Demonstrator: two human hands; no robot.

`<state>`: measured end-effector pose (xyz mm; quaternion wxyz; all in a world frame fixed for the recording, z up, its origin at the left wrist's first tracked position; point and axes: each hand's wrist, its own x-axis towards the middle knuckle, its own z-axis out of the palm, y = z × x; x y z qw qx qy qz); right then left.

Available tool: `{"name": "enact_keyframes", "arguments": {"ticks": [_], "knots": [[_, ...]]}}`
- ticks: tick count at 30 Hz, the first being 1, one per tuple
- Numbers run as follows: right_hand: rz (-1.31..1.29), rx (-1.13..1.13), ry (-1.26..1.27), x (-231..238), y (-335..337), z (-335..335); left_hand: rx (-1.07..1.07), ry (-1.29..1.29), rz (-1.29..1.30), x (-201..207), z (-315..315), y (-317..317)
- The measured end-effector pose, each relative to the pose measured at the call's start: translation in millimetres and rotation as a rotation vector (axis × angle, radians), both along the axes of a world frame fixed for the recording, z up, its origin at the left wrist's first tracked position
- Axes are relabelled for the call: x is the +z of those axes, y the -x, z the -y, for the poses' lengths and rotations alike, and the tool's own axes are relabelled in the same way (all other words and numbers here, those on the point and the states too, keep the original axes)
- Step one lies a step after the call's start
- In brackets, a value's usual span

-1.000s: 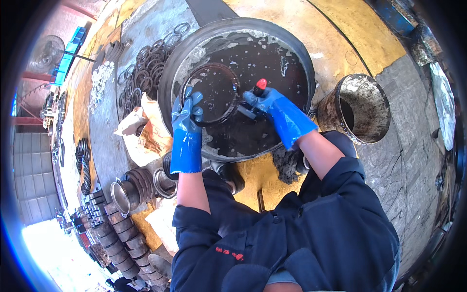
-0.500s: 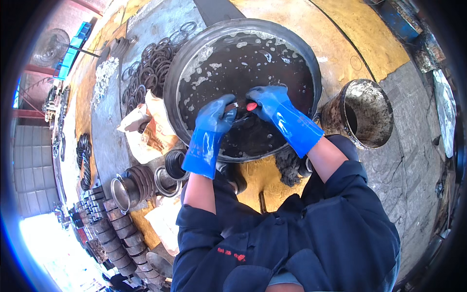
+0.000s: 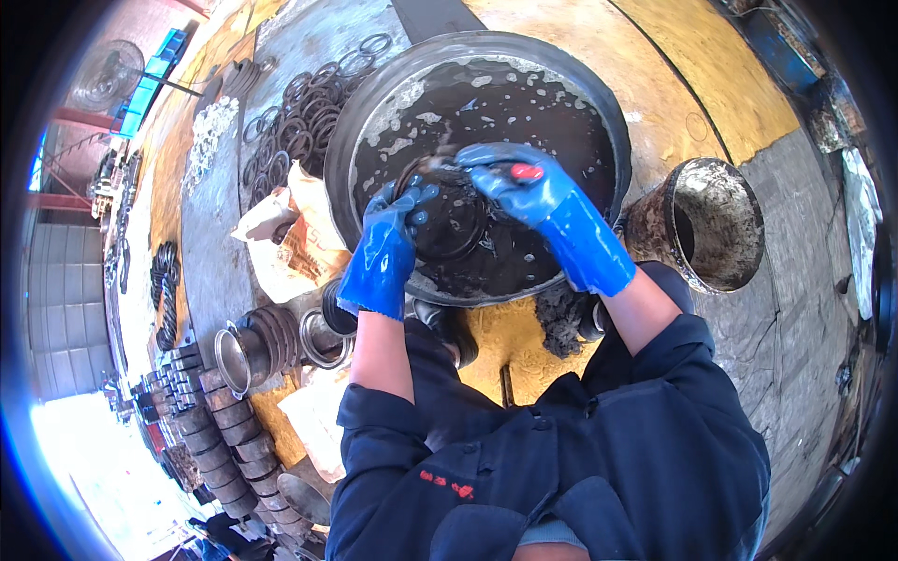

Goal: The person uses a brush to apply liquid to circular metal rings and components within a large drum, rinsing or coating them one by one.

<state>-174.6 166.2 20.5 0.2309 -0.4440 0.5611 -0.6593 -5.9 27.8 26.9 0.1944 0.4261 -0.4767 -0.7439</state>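
My left hand, in a wet blue rubber glove, grips the near left side of a dark ring. The ring is held tilted over a wide round basin of dark, foamy liquid. My gloved right hand is closed around a tool whose red end shows between the fingers. Its other end points left to the far edge of the ring, where blur hides its shape; it may be a brush.
Many dark rings lie heaped left of the basin, beside a torn paper sack. Stacked metal rings stand at the near left. A stained, open metal drum sits to the right, on grey sheeting.
A dark ring now shows in my left hand above the liquid. My right hand has turned and moved slightly right and up, with the red-ended tool at the ring's far edge.
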Motion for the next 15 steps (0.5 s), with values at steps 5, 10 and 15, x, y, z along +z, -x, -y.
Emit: {"name": "enact_keyframes", "arguments": {"ticks": [5, 10, 15], "knots": [[-0.365, -0.103, 0.019, -1, -6, 6, 0.005, 0.001, 0.014, -16, 4, 2], [0.060, -0.228, -0.217, -39, 21, 6, 0.009, -0.050, -0.062, -26, 18, 6], [0.087, -0.166, -0.595, -59, 18, -5, 0.088, 0.024, -0.149, -18, 12, 8]]}}
